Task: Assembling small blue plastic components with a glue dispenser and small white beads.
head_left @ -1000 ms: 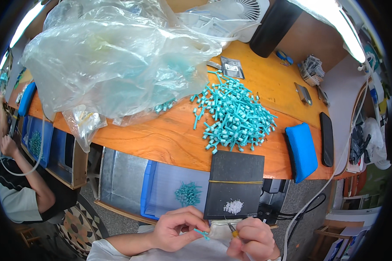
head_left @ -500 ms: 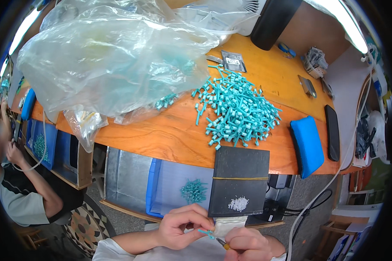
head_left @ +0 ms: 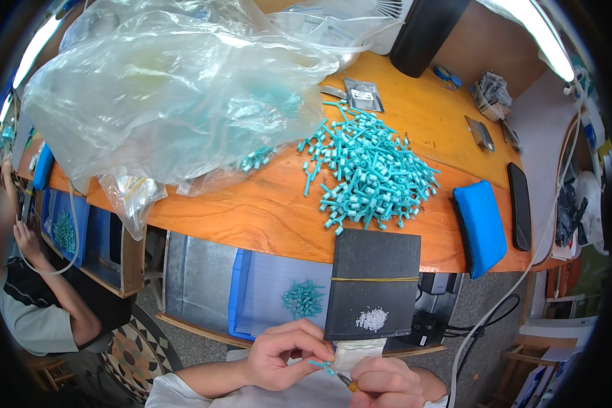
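Low in the view, my left hand pinches a small teal plastic piece between thumb and fingertips. Just to its right, my right hand is closed around a small hand tool with a yellow handle and a thin metal tip. The tip points at the teal piece; whether they touch is too small to tell. Beyond my hands, a black flat board juts over the table's front edge, a rubber band around it. Tiny white parts lie heaped on its near end. A whitish packet hangs below the board.
A large heap of teal pieces covers the table's middle. Left of it sprawls a clear plastic bag. A blue tray in a drawer holds more teal pieces. A blue pouch lies at right. A co-worker's arm shows far left.
My hands, the teal piece and the tool hold nearly the same place. At far left, the co-worker's lower hand has shifted and its fingers are raised.
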`<state>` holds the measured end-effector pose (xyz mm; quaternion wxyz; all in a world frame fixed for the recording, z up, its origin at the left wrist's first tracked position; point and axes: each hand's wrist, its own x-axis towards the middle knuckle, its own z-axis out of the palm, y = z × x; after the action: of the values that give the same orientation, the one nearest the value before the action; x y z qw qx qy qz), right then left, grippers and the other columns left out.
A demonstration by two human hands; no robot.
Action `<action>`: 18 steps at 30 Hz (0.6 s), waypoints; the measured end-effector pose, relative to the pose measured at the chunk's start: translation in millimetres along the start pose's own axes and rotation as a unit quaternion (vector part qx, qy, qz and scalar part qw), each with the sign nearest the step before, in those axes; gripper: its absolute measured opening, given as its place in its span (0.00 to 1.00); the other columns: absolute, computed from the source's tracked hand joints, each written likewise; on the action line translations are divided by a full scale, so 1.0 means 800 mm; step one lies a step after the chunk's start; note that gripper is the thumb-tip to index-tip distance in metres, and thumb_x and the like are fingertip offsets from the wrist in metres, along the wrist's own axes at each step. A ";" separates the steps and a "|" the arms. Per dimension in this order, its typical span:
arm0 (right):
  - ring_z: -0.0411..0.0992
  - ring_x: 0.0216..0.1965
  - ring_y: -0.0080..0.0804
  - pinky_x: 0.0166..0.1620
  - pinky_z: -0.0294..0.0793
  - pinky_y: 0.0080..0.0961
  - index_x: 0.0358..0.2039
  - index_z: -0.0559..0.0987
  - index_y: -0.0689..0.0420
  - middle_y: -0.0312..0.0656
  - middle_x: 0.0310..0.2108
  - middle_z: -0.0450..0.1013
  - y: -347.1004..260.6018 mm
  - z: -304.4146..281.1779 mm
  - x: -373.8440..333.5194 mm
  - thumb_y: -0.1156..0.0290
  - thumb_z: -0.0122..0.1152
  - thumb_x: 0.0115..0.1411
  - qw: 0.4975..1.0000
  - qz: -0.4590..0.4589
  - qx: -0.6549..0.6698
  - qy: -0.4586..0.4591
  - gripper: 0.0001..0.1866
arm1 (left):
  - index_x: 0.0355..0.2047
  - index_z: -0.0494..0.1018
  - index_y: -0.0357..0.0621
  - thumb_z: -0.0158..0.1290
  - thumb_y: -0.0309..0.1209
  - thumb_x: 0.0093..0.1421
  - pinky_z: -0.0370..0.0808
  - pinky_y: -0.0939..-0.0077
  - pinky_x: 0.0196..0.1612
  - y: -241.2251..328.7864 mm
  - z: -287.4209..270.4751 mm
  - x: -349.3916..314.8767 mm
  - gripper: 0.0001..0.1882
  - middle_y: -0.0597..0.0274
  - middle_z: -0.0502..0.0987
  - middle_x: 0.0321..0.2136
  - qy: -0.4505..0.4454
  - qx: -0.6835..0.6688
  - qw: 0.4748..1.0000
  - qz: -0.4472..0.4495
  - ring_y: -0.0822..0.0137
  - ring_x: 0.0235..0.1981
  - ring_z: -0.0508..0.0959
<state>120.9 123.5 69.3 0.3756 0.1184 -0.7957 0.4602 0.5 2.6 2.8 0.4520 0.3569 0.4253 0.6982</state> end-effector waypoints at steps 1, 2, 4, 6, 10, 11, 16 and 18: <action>0.64 0.17 0.36 0.17 0.65 0.27 0.12 0.57 0.60 0.48 0.21 0.63 -0.004 -0.003 -0.001 0.89 0.49 0.46 1.000 0.002 -0.010 0.000 0.15 | 0.26 0.72 0.32 0.49 0.16 0.48 0.70 0.79 0.33 0.000 0.003 0.002 0.05 0.53 0.72 0.28 -0.008 -0.007 1.000 0.000 0.69 0.28 0.73; 0.64 0.17 0.36 0.17 0.65 0.27 0.11 0.58 0.60 0.49 0.21 0.63 -0.001 -0.001 -0.002 0.89 0.50 0.46 1.000 -0.001 -0.006 -0.002 0.15 | 0.26 0.72 0.32 0.49 0.16 0.48 0.70 0.79 0.33 0.000 0.001 0.001 0.05 0.53 0.72 0.28 -0.003 -0.003 1.000 -0.001 0.69 0.28 0.73; 0.65 0.17 0.36 0.17 0.65 0.27 0.11 0.58 0.60 0.49 0.21 0.63 0.004 0.001 -0.004 0.89 0.50 0.46 1.000 -0.004 0.000 -0.004 0.15 | 0.26 0.72 0.32 0.50 0.16 0.48 0.70 0.79 0.33 -0.001 -0.002 -0.001 0.04 0.53 0.72 0.28 0.006 0.003 1.000 -0.001 0.68 0.28 0.74; 0.65 0.17 0.36 0.17 0.64 0.27 0.11 0.59 0.61 0.49 0.21 0.63 0.006 0.000 -0.004 0.88 0.51 0.46 1.000 -0.011 -0.002 -0.024 0.14 | 0.26 0.72 0.33 0.50 0.17 0.48 0.70 0.79 0.33 -0.001 -0.003 -0.002 0.04 0.53 0.72 0.28 0.011 0.010 1.000 0.001 0.68 0.28 0.74; 0.65 0.17 0.36 0.16 0.64 0.27 0.12 0.61 0.62 0.48 0.21 0.64 0.002 -0.005 0.002 0.87 0.53 0.46 0.999 -0.003 -0.015 -0.044 0.13 | 0.25 0.73 0.33 0.52 0.18 0.48 0.70 0.79 0.33 0.001 -0.002 0.000 0.03 0.53 0.73 0.27 0.012 0.036 0.999 0.014 0.68 0.28 0.75; 0.65 0.17 0.36 0.16 0.64 0.27 0.12 0.61 0.63 0.48 0.21 0.64 0.002 -0.006 0.004 0.87 0.53 0.46 0.999 0.003 -0.016 -0.050 0.13 | 0.25 0.73 0.33 0.52 0.18 0.48 0.70 0.79 0.33 -0.001 -0.003 0.000 0.03 0.53 0.73 0.27 0.013 0.037 0.999 0.014 0.68 0.28 0.75; 0.65 0.17 0.36 0.18 0.64 0.26 0.12 0.61 0.61 0.47 0.21 0.63 0.001 -0.006 0.004 0.87 0.52 0.47 0.997 0.034 -0.006 -0.064 0.13 | 0.32 0.73 0.35 0.54 0.17 0.49 0.67 0.87 0.25 -0.005 -0.008 -0.001 0.09 0.57 0.71 0.31 -0.005 0.040 0.997 0.063 0.76 0.24 0.70; 0.64 0.18 0.36 0.19 0.64 0.24 0.13 0.59 0.60 0.48 0.21 0.64 -0.006 -0.012 0.001 0.86 0.51 0.48 0.995 0.098 0.034 0.012 0.14 | 0.32 0.73 0.35 0.53 0.17 0.49 0.67 0.87 0.25 -0.008 -0.003 0.004 0.09 0.57 0.71 0.31 -0.021 0.026 0.997 0.066 0.76 0.23 0.70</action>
<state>127.5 129.2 75.6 0.3339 0.0470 -0.7827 0.5231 -0.6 6.3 -3.6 0.4038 0.4107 0.4094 0.7076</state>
